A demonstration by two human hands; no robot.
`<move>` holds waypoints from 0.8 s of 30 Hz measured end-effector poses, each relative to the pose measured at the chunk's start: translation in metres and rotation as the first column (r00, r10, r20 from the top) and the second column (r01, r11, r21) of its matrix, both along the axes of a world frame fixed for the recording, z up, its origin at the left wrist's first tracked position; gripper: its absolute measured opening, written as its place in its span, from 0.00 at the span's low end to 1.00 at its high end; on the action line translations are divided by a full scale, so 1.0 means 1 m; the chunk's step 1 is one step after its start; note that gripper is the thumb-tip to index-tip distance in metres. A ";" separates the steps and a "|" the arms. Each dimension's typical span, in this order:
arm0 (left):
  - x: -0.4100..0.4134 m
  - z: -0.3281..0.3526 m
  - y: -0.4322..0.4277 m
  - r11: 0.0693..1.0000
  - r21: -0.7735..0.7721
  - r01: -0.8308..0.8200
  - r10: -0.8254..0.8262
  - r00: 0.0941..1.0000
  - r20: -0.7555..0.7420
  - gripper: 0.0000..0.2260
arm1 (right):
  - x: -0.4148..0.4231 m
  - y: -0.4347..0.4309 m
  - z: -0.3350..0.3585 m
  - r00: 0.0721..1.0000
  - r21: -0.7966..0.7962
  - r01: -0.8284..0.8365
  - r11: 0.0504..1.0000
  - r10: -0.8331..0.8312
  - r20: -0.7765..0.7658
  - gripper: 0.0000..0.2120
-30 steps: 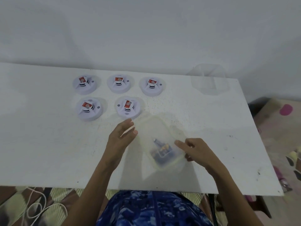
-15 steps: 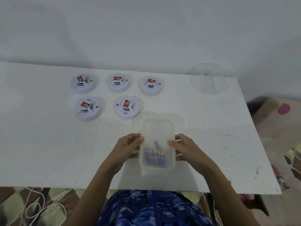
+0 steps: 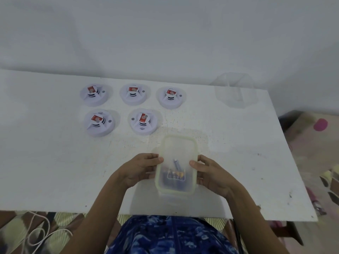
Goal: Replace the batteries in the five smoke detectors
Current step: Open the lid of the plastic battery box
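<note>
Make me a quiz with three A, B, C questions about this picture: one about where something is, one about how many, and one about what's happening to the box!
1. Where does the clear tub that nobody touches stand?
A. on the floor
B. on top of a detector
C. at the far right corner of the table

2. How many smoke detectors are on the table?
A. three
B. five
C. seven

3. What is happening to the battery box?
A. two hands hold it
B. it lies alone, tipped over
C. one hand holds it overhead

Answers:
1 C: it stands by the wall at the far right corner.
2 B: three sit in the back row and two in front.
3 A: the left hand and right hand grip its long sides.
</note>
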State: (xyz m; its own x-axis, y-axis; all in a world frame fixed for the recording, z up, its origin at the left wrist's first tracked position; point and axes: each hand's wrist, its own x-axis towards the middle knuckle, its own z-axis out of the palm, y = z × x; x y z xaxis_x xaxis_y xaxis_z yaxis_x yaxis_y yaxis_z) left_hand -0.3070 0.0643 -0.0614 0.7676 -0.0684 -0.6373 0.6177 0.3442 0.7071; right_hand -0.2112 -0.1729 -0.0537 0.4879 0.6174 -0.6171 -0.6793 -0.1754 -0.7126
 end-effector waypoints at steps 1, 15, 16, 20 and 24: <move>0.001 0.000 0.001 1.000 -0.004 0.014 -0.014 1.000 0.006 0.22 | 0.001 0.000 0.000 1.000 0.002 -0.010 1.000 0.010 -0.005 0.22; 0.000 0.004 0.001 0.997 0.074 -0.028 0.025 0.999 0.033 0.15 | 0.003 0.003 0.013 0.995 -0.082 -0.026 0.996 0.034 0.094 0.17; 0.000 0.005 0.001 0.997 0.073 -0.036 0.033 0.999 0.031 0.16 | 0.001 0.002 0.014 0.989 -0.131 -0.019 0.991 0.038 0.142 0.17; -0.004 0.010 -0.003 0.981 0.181 -0.066 0.055 0.996 0.069 0.12 | -0.006 0.006 0.019 0.935 -0.264 0.087 0.961 0.013 0.355 0.11; -0.010 0.023 -0.005 0.953 0.273 -0.129 0.074 0.977 0.202 0.06 | -0.012 0.002 0.031 0.878 -0.250 0.178 0.952 -0.039 0.477 0.09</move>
State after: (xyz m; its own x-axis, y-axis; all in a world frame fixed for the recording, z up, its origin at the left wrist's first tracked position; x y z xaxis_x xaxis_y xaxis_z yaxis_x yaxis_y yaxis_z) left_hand -0.3174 0.0594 -0.0385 0.8683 0.1782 -0.4629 0.4370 0.1666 0.8839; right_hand -0.2227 -0.1708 -0.0230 0.8125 0.3804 -0.4417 -0.3114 -0.3573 -0.8805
